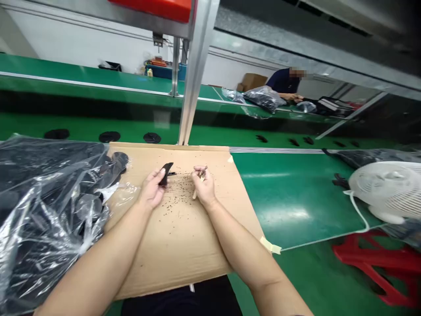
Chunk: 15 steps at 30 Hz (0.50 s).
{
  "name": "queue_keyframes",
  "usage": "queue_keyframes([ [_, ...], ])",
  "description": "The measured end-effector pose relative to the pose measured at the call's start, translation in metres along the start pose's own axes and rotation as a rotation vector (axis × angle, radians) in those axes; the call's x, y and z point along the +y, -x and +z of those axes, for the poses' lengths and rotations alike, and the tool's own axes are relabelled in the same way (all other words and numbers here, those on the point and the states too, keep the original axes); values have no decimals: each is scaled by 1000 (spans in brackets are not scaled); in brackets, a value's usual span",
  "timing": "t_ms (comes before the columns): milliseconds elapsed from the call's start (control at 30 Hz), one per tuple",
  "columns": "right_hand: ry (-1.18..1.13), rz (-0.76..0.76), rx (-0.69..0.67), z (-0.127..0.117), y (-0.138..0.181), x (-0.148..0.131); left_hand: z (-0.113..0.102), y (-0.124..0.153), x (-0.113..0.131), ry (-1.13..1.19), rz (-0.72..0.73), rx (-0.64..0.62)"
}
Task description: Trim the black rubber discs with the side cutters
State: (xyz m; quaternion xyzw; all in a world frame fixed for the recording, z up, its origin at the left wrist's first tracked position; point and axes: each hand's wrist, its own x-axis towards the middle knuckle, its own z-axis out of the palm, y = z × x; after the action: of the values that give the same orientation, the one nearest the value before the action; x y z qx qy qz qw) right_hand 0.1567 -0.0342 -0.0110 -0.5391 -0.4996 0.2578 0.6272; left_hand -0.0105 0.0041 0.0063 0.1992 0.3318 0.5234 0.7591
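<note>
Between the thumb and fingers of my left hand (152, 191) is a black curved piece (166, 172), held up over the cardboard sheet (184, 254). A thin dark tip sticks out to its right; I cannot make out what it belongs to. My right hand (205, 188) is closed around a small tool with a pale, thin handle (194, 194) that points down and toward me. Its working end is too small to identify. The two hands are apart. Many small black scraps (179, 199) lie scattered on the cardboard between and below them.
At the left lies a clear plastic bag (49, 210) full of black parts. Behind a metal post (194, 74), black pieces (152, 138) rest on a green belt. On the right are a white fan (391, 188) and a red stool (378, 263). A person (284, 83) works farther back.
</note>
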Motion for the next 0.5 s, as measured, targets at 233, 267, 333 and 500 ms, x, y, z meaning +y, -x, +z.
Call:
queue_keyframes([
  [233,384,-260,-326,-10,8,-13,3,-5,-5,11,7,-32],
  [267,439,-322,-358,-10,9,-15,3,-4,-4,16,-5,-35],
  [333,530,-404,-363,-9,9,-18,3,-2,-3,20,-19,-51],
  [500,625,-460,-340,-6,8,-19,3,-1,-5,-4,-3,-87],
])
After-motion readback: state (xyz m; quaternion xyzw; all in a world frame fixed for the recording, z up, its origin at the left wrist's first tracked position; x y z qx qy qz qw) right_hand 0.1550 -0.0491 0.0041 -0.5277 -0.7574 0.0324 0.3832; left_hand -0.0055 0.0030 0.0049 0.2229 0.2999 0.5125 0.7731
